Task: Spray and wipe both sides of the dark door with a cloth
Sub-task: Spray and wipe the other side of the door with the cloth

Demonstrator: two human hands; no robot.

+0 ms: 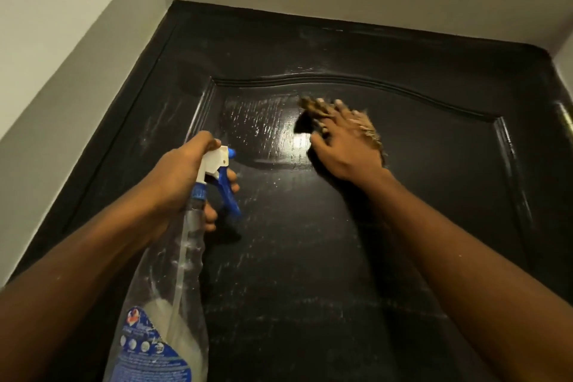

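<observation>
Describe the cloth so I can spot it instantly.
On the dark door, find the curved moulding topping the panel. Just below it, the right hand presses on the cloth: a brownish, fuzzy-edged rag showing around it, unlike the clear spray bottle in the left hand.

Door [310,257]: glossy black, with a fine vertical wood-grain where light catches it. Whitish streaks and speckles are scattered over the panel, and there is one bright white glare patch near centre.

Spray bottle [186,251]: clear body, milky white liquid [186,329] low down. Label [148,353] blue with small white print and a red-and-white mark at its top. Spray head [214,161] white. Trigger [228,194], nozzle tip [231,152] and neck collar [198,192] blue.

Cloth [370,130]: tan-brown, mottled, blurred.

Wall [77,40]: pale grey-white, plain.
</observation>
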